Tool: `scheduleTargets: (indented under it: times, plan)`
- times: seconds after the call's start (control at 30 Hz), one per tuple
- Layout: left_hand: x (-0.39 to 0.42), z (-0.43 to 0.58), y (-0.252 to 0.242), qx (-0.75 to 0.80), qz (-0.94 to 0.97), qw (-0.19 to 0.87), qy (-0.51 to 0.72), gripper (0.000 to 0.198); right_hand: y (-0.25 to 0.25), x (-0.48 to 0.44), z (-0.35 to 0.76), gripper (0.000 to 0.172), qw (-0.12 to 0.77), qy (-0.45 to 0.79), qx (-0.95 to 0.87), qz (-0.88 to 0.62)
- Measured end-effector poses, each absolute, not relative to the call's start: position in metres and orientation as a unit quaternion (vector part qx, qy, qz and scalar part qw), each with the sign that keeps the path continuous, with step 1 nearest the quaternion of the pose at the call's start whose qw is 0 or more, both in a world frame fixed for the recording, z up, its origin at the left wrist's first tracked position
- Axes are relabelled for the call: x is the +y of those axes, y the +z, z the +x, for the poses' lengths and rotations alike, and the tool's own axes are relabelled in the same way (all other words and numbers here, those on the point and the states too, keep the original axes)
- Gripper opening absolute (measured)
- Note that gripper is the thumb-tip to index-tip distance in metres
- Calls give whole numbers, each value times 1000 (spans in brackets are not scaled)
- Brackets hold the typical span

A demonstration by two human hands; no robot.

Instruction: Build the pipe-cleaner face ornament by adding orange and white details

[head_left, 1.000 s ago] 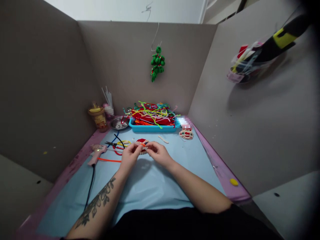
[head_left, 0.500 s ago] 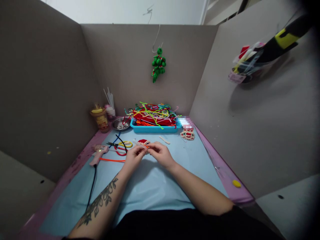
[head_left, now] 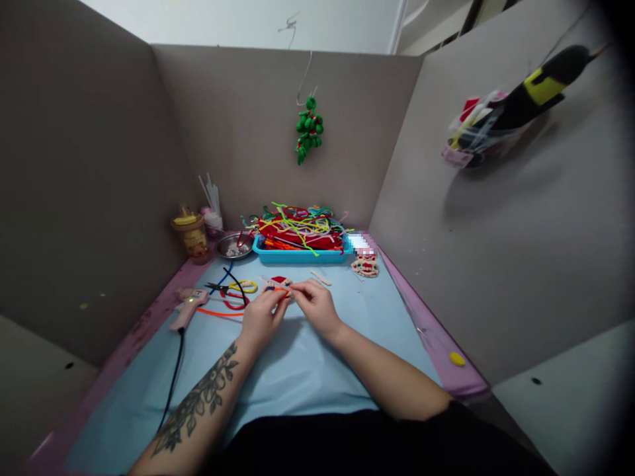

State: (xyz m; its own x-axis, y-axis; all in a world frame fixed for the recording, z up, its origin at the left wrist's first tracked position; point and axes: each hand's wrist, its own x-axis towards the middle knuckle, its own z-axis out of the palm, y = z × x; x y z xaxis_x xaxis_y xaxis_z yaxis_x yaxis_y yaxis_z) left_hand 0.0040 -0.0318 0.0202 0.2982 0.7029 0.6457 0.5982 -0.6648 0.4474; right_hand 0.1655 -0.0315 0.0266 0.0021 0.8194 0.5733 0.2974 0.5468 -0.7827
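No lettering, brand or number can be read. Some printing is borne by the brown cup (head_left: 192, 239) at the back left of the bench (head_left: 317, 370), but it is too small and blurred to be made out. On the pink glue gun (head_left: 188, 309), a tiny dark mark is seen beside a lit spot, its form left unclear. The pale pink tag (head_left: 457, 157) low on the hanging pouch (head_left: 483, 122) is likewise blurred, and the bright object (head_left: 362, 243) right of the blue tray (head_left: 302, 256) is masked by coarse pixels
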Motion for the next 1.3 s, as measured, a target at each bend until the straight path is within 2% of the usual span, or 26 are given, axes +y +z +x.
scheduleTargets:
  times: [0.13,0.23,0.37,0.47,0.6,0.83,0.97,1.1,1.3]
  plan:
    - [-33,4,22,425,812,-31,400,18,22,-30,166,18,521,142,-720,-436]
    - [-33,4,24,428,824,-75,364,19,20,-30,167,20,445,76,-763,-463]
    - [-31,2,27,417,838,-95,338,20,22,-31,169,20,343,8,-811,-474]
    - [-29,0,28,404,845,-90,338,18,26,-31,172,22,322,-3,-837,-443]
    - [-25,-6,28,401,843,-63,354,21,27,-29,181,25,318,1,-862,-394]
    - [-21,-16,36,328,844,172,387,20,30,-28,191,22,359,79,-882,-295]
    - [-22,-17,43,307,829,256,391,20,38,-33,190,20,409,172,-860,-254]
    - [-24,-16,43,314,815,281,399,22,40,-37,188,15,441,226,-823,-277]
    - [-21,-10,33,328,801,246,437,21,33,-36,183,14,477,242,-773,-340]
